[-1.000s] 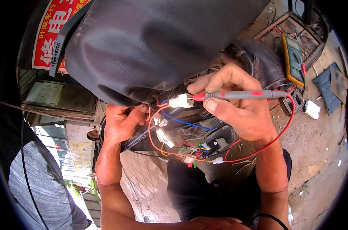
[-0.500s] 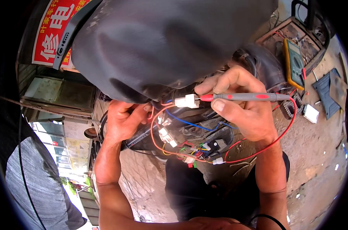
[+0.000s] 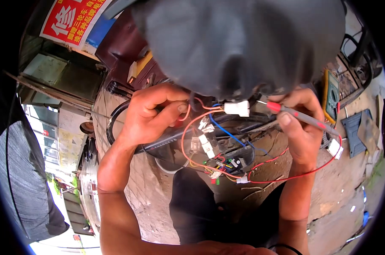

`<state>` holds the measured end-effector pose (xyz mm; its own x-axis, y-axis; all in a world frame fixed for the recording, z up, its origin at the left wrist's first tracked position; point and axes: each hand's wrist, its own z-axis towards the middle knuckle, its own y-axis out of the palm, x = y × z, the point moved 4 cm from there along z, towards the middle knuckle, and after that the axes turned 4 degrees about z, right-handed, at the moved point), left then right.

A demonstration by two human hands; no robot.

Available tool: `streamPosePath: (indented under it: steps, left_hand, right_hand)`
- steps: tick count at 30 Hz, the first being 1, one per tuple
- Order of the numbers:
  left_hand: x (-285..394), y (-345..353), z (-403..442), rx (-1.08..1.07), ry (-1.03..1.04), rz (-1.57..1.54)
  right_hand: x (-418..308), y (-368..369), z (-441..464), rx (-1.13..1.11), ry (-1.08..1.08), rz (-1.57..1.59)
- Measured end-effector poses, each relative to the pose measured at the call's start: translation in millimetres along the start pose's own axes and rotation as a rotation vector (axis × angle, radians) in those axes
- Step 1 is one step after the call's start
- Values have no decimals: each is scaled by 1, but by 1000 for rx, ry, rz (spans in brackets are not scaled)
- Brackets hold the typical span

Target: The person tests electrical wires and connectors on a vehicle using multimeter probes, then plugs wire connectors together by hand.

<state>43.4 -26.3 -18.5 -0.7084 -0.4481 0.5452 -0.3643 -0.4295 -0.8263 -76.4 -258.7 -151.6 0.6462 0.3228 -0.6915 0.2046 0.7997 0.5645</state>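
My right hand (image 3: 303, 127) is closed round a red and grey multimeter probe (image 3: 300, 118), with red lead trailing from its end. The probe's metal tip points left, a small gap away from a white plug connector (image 3: 237, 108). Pinkish wires and a blue wire (image 3: 226, 132) run near that connector. My left hand (image 3: 152, 114) has thumb and fingers pinched on a looped pinkish wire (image 3: 188, 111); its fingertips are partly hidden. Other white connectors (image 3: 206, 146) and a bundle of coloured wires (image 3: 222, 163) hang below, between my hands.
A large smooth black shape (image 3: 243, 46) fills the top. The yellow-edged multimeter (image 3: 331, 95) is at right, beside a dark plastic piece (image 3: 357, 131) and a white box (image 3: 334, 148) on the ground. A person's grey clothing (image 3: 25, 178) shows at left, under a red sign (image 3: 71, 23).
The probe tip has come out of the white connector and moved right. My view has shifted, bringing a maroon seat into sight at upper left. My left hand still pinches near the pinkish wire.
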Motion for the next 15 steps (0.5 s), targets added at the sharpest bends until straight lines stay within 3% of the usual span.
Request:
streamPosePath:
  steps: [3, 7, 12, 15]
  left_hand:
    - [6, -5, -2, 18, 105, -16]
    - [8, -9, -5, -1, 181, -120]
    - [18, -12, -9, -32, 223, -126]
    - [19, -11, -11, -52, 251, -178]
  right_hand:
    - [-14, 3, -1, 6, -207, -172]
    - [-31, 31, -23, -59, -260, -219]
    - [-22, 64, -40, -126, -85, -119]
    - [-18, 75, -37, -231, -138, -201]
